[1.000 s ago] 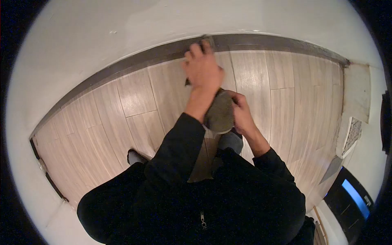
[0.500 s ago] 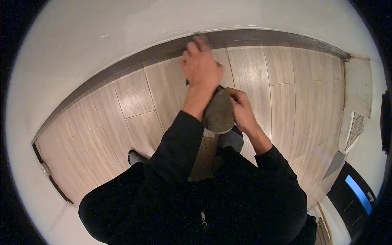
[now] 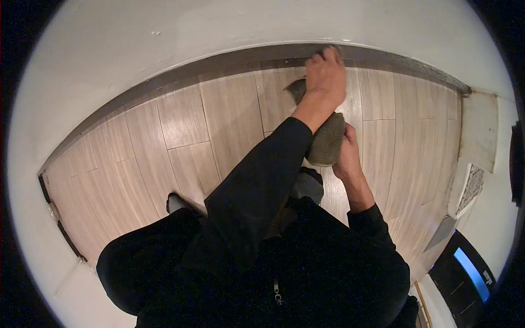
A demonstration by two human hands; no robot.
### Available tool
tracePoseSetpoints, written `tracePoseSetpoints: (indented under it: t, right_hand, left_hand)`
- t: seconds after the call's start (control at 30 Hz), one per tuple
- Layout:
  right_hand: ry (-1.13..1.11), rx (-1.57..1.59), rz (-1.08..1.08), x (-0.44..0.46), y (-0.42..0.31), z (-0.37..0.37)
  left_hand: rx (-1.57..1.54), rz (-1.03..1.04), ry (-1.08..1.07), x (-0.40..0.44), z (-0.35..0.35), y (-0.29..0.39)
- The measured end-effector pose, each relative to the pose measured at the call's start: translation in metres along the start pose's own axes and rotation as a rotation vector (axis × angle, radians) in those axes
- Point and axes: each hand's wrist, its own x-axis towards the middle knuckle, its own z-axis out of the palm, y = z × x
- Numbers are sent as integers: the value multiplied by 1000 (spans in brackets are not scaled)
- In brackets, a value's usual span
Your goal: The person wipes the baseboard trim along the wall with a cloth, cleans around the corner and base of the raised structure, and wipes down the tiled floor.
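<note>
My left hand [image 3: 327, 79] reaches out to the dark baseboard [image 3: 262, 56] at the foot of the wall. Its fingers are bent and slightly blurred over the board, pressing part of a grey-brown cloth. A dark end [image 3: 297, 91] of this cloth sticks out left of the hand. Closer to me hangs a thicker fold of the cloth [image 3: 327, 143], partly behind my left wrist. My right hand [image 3: 348, 153] grips that fold from its right side, with most of the fingers hidden.
Pale wood-look floor planks [image 3: 191, 123] lie beneath my hands. My socked feet [image 3: 308, 185] are below. At the right stand a white-framed vent [image 3: 469, 190] and a black device with a blue strip [image 3: 470, 273]. A white wall [image 3: 229, 22] rises behind the baseboard.
My left hand has slid to the right along the baseboard. The right hand and the cloth have shifted right with it.
</note>
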Motion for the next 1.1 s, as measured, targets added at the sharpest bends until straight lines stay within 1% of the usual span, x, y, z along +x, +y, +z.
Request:
tracePoseSetpoints:
  t: [0.03,0.1,0.13,0.2,0.23,0.3,0.4,0.5,0.53,0.63,0.73,0.83,0.93,1.03,1.07,1.1]
  right_hand:
    - [16,38,-14,0,1,-3]
    - [49,119,-41,4,10,-10]
    - [25,90,-71,6,14,-11]
    - [-18,34,-120,6,24,-12]
    - [-77,41,-125,8,28,-12]
    - [-195,55,-126,7,36,-12]
    - [-163,27,-149,6,29,2]
    - [-174,-50,-162,8,13,13]
    - [-184,-89,-165,8,9,15]
    - [-192,-109,-233,13,9,11]
    - [-130,-42,-239,16,19,-1]
    - [-138,44,-155,14,19,-13]
    - [65,33,-153,16,26,-21]
    - [66,150,-94,6,5,-24]
    - [107,153,-75,-2,-4,-20]
    - [102,153,-87,0,-1,-21]
  left_hand:
    - [-60,108,-41,-2,-7,5]
    - [-264,154,-121,-13,-12,3]
    - [-363,181,-163,-19,-15,1]
    - [-459,39,-3,-39,-23,-9]
    - [-505,-31,74,-46,-27,-17]
    - [-521,-77,427,-60,-19,-41]
    - [-469,-298,555,-71,-34,-63]
    - [-275,-450,291,-69,-51,-68]
    - [-213,-437,195,-63,-53,-69]
    - [-97,-344,104,-46,-51,-54]
    - [-89,-292,112,-32,-46,-36]
    - [-61,-222,-33,-21,-39,-19]
    - [-138,-2,-23,-12,-18,2]
    - [-170,79,-46,0,-7,15]
    - [-174,91,-47,0,-6,14]
    - [-177,102,-48,-2,-8,13]
